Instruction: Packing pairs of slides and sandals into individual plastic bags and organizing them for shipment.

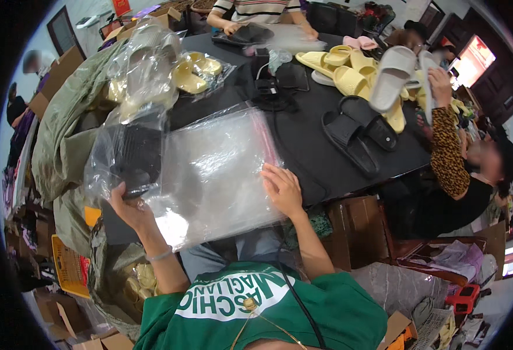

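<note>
Against the left fingers (pixel 118 193) lies bagged black footwear (pixel 135 146).

Fairly bright, diffuse indoor light throws white glare across the clear plastic bags (pixel 215 175), the doorway (pixel 478 61) at upper right is washed out, and the fisheye bends edges toward a black, vignetted rim.

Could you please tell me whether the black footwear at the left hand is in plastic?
In: wrinkled, shiny clear plastic surrounds the black footwear.

black footwear (pixel 134 146) partly obscured by creased plastic (pixel 98 169), striped-shirted co-worker (pixel 256 8) cut off above
</note>
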Motion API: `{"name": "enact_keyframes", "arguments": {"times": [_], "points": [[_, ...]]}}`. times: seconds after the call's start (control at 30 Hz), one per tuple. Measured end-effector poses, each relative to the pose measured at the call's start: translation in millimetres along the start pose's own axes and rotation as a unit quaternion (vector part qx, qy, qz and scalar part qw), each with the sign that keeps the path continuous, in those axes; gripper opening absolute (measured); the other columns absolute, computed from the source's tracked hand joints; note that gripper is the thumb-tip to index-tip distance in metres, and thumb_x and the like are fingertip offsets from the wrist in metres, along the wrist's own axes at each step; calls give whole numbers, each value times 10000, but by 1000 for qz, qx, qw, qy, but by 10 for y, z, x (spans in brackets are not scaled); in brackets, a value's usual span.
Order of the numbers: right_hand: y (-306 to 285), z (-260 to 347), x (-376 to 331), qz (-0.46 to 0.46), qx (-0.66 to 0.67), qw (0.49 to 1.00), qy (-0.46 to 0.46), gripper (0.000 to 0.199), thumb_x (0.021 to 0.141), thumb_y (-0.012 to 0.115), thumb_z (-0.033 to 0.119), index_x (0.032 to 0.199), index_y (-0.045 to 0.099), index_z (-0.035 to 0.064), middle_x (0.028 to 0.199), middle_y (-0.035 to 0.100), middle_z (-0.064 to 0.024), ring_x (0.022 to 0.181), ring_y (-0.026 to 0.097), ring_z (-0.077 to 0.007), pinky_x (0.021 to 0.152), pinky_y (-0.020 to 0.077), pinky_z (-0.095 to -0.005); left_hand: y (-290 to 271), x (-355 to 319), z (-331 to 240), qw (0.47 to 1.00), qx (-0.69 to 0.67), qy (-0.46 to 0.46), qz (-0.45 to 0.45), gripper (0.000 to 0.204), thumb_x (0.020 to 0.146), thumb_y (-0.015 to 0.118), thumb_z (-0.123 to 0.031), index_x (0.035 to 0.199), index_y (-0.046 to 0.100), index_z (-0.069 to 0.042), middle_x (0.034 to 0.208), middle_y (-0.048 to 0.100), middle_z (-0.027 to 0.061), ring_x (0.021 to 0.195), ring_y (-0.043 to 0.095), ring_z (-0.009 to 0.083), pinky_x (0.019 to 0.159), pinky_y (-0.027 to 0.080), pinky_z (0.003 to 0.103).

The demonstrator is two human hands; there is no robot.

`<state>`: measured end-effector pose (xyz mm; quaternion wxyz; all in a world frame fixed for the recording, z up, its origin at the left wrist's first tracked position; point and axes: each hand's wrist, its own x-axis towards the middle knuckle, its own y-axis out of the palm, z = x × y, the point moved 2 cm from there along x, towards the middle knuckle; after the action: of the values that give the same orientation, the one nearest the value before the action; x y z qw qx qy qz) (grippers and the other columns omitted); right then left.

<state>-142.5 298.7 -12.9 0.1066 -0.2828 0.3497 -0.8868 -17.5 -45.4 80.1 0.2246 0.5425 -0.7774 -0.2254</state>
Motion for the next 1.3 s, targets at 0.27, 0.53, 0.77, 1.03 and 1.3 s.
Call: {"name": "enact_keyframes", "arguments": {"times": [0.27,0.53,0.77,1.03,1.3], "points": [[-42,-60,89,15,-30,999,1,275,902,549,257,1127,643,130,1274,573,-15,1178,511,-242,1058,315,-413,-303,-271,-265,960,-261,-35,97,123,719,586,-155,747,563,-38,901,631,87,852,611,219,845,520,374],[-95,116,164,-16,5,999,40,266,883,567,176,1133,637,115,1270,577,-30,1198,504,-241,1050,331,-416,-576,-76,266,930,54,-290,221,340,812,551,-42,1149,540,-1,1084,607,113,1019,573,193,920,459,292],[35,-103,137,-22,-81,995,-45,212,895,564,146,1063,657,55,1164,622,-135,1068,566,-338,943,412,-435,-660,-159,454,938,174,-209,212,464,883,570,-5,1317,420,58,1349,481,184,1245,461,207,1034,366,294],[-37,33,181,-22,-65,996,-62,229,900,549,127,1102,631,59,1133,634,-142,1058,580,-330,940,427,-422,-663,-158,229,962,168,-62,204,365,904,564,-5,1268,541,12,1255,580,112,1079,560,133,906,442,234],[-111,-240,173,45,392,887,238,676,1014,253,497,1191,589,-63,1145,634,-104,1011,589,-153,904,450,-290,-545,-405,177,754,587,205,211,345,916,574,-107,1250,554,-23,1351,505,136,1254,481,278,1021,380,379]]}}
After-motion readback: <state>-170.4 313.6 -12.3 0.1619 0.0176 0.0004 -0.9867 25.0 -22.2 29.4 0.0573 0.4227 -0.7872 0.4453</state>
